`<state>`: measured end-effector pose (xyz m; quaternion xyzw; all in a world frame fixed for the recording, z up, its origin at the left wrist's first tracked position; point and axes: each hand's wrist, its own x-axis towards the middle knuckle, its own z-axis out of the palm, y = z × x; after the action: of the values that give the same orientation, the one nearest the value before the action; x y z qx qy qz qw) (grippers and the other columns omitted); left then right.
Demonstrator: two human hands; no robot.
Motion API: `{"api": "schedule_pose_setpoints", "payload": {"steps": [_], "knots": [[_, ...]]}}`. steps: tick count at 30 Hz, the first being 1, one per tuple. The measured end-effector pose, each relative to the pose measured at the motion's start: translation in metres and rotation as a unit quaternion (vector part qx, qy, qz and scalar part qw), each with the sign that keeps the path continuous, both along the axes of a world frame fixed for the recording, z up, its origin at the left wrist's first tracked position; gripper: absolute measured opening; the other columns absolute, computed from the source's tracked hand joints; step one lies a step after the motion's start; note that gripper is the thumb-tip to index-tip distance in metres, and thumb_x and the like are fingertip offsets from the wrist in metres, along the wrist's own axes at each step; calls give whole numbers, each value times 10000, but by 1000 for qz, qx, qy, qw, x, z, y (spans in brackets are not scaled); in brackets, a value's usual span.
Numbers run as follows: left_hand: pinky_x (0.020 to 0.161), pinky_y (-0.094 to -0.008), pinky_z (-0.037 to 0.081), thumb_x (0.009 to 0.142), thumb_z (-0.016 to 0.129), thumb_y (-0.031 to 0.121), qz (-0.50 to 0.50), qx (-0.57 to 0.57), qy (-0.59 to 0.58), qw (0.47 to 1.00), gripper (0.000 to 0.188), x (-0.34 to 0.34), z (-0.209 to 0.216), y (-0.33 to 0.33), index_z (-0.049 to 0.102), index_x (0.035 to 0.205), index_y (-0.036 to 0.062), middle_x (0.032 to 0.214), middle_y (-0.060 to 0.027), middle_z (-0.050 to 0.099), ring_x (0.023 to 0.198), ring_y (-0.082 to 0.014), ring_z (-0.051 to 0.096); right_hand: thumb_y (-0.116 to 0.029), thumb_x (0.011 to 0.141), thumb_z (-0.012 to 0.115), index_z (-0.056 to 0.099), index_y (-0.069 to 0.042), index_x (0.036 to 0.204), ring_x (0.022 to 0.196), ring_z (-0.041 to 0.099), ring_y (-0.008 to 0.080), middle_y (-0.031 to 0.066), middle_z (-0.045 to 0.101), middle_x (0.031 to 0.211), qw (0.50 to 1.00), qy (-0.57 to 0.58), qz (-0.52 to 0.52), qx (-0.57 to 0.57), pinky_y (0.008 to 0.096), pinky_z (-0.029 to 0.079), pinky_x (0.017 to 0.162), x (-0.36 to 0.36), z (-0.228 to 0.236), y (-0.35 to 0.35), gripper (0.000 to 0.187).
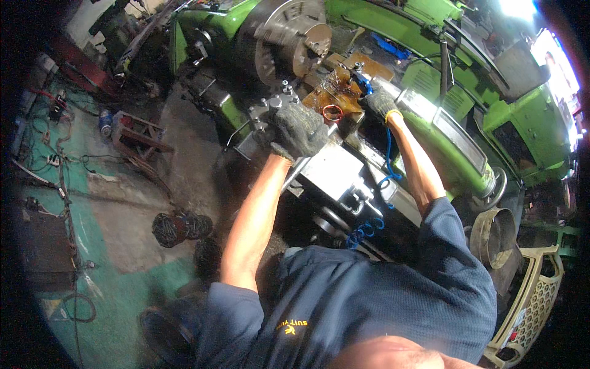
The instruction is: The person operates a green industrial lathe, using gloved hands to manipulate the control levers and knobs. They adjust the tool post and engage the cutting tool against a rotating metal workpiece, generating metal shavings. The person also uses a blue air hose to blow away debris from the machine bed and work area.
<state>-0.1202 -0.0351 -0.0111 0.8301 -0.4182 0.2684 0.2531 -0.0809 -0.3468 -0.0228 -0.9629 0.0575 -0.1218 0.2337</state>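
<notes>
gloved hands (pixel 299 130) (pixel 381 103) work at the green lathe (pixel 430 80).

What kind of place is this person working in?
Most likely a machine shop: a green metal lathe with a steel chuck, both gloved hands at its tool post, and an oily concrete floor.

Around the left hand (pixel 299 129) at frame centre, the tool post (pixel 273 107) crowds its left side and the chuck (pixel 295 40) looms above. Open floor (pixel 184 154) lies to the left (cables clutter the far-left edge), while a blue hose (pixel 387 166) hangs beside the right hand (pixel 380 101).
</notes>
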Motion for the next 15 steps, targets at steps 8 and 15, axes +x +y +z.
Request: {"api": "schedule_pose_setpoints", "payload": {"steps": [8, 15], "knots": [[720, -410, 526, 770, 738, 243, -32, -65, -10, 997, 156, 16, -20, 5, 695, 821, 102, 820, -107, 678, 817, -313, 668, -168, 838, 735, 511, -206, 1494, 1063, 677, 408, 228, 659, 1276, 997, 56, 57, 10, 491, 555, 887, 65, -42, -3, 694], [593, -421, 481, 696, 750, 226, -71, -92, -13, 993, 181, 10, 4, 13, 618, 640, 116, 652, -96, 615, 639, -301, 630, -112, 874, 706, 556, -185, 1428, 719, 692, 254, 154, 706, 1003, 972, 109, 49, 204, 417, 572, 607, 59, -17, 36, 579]]}}
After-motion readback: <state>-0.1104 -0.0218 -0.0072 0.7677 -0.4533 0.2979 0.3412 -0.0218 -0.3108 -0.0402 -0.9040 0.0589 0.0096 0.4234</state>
